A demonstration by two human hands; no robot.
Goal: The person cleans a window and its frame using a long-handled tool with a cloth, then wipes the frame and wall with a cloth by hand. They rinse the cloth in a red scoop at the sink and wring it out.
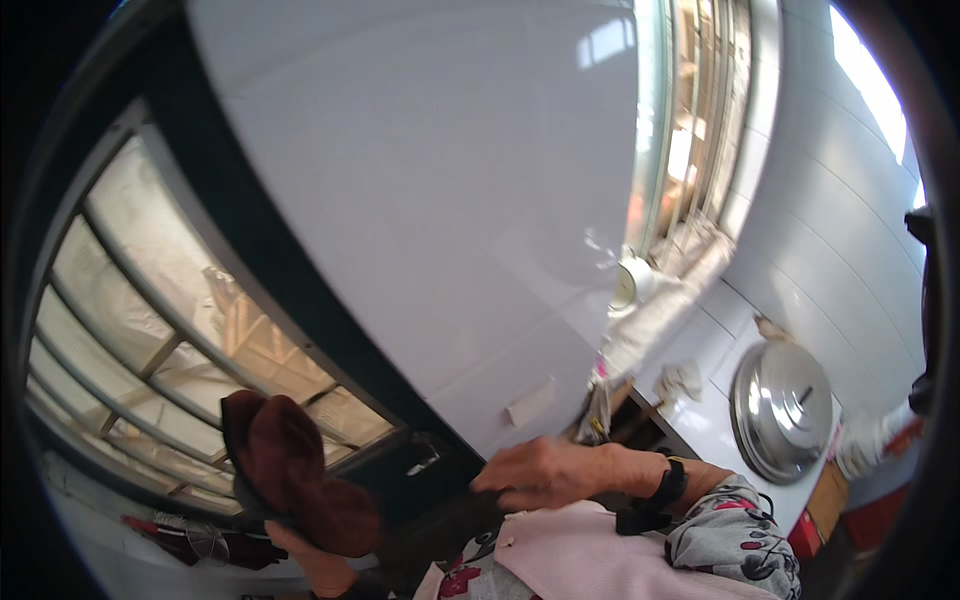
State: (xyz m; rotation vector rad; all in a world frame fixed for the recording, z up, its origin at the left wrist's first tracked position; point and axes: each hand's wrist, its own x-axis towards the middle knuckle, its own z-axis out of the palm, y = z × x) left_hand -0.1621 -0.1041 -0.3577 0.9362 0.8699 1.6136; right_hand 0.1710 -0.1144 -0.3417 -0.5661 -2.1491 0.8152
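At the lower left, my left hand (308,562) grips a dark brown soft cloth (292,465) from below. The cloth is bunched into rounded lobes, with a darker edge along its left side. It covers most of the fingers. My right hand (538,474) is raised in front of my chest, with its fingers curled in and slightly blurred. Nothing shows in it, and it is apart from the cloth. A black band (670,482) circles that wrist, below a patterned grey sleeve (735,540).
A dark green door frame (300,260) with a barred glass pane slants across the left. White wall panels (430,180) rise ahead. To the right, a large metal lid (785,410) rests on a white tiled counter beneath a barred window (690,130). Red items (170,540) lie at lower left.
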